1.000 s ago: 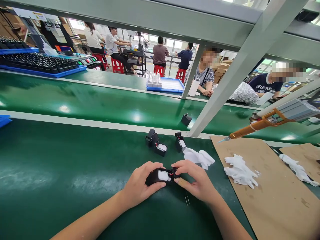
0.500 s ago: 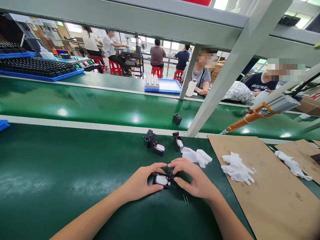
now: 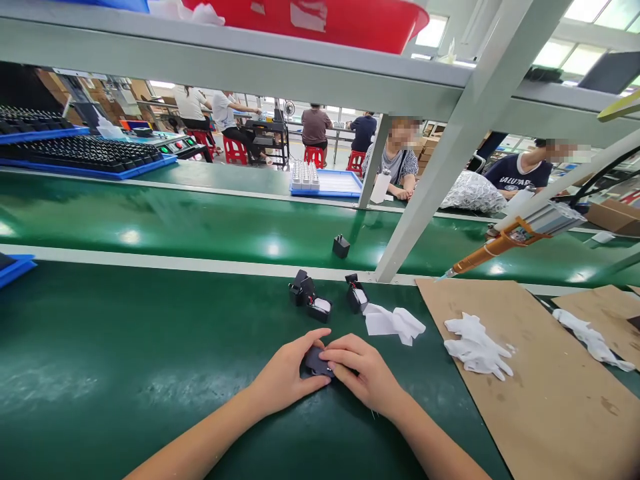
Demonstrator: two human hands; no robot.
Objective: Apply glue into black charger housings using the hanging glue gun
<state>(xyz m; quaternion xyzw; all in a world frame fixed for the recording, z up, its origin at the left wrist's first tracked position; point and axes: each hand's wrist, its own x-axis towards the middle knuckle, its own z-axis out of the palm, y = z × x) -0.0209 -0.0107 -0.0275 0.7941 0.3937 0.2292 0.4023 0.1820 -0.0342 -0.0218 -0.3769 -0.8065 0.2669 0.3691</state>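
On the green worktop, a small black power adapter case (image 3: 314, 361) lies between my two hands. My left hand (image 3: 280, 377) grips it from the left, thumb on the near side and fingers on the far side. Bunched at its right end are the fingertips of my right hand (image 3: 363, 373), pressing on the dark cover, which hides the inside. Just beyond lie an open black adapter (image 3: 319, 308) with a white block inside, another open one (image 3: 357, 295) to its right, and more black adapter parts (image 3: 300, 287). Thin metal pins (image 3: 374, 415) show partly beneath my right wrist.
Crumpled white gloves or cloth (image 3: 395, 324) lie ahead on the right. White gloves (image 3: 477, 347) rest on brown cardboard (image 3: 555, 393). An orange dispenser (image 3: 493, 247) hangs above. A slanted grey post (image 3: 430, 173) rises ahead; one adapter (image 3: 341, 247) sits on the green belt (image 3: 225, 227).
The adapter's cover has swung over the white block, hiding it. My right hand has moved left onto the cover. The adapter on the belt has shifted left, and the view has tilted up.
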